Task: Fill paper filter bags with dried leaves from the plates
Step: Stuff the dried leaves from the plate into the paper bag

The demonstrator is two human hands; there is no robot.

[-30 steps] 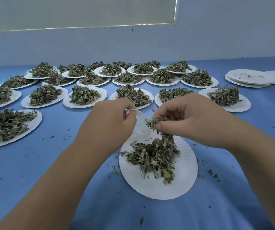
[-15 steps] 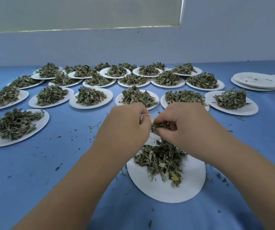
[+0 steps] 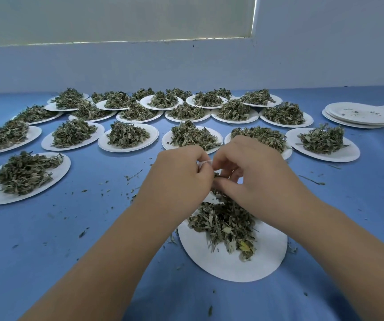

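A white paper plate (image 3: 230,262) lies right in front of me with a heap of dried leaves (image 3: 223,222) on its far half. Above that heap my left hand (image 3: 181,174) grips a paper filter bag (image 3: 203,162), of which only a small white edge shows between the fingers. My right hand (image 3: 249,172) is pressed close against the left one, its fingertips pinching a few dried leaves at the bag's mouth. Most of the bag is hidden behind both hands.
Many more plates heaped with leaves (image 3: 128,137) fill the blue table (image 3: 47,239) in rows behind my hands. A stack of used plates (image 3: 358,114) sits at the far right. Leaf crumbs are scattered on the cloth. A pale wall runs along the back.
Both hands have drawn closer together above the near plate. The bag, plainly visible a second ago, is now almost covered by my fingers. The pinch of leaves has gone from above the heap to the bag.
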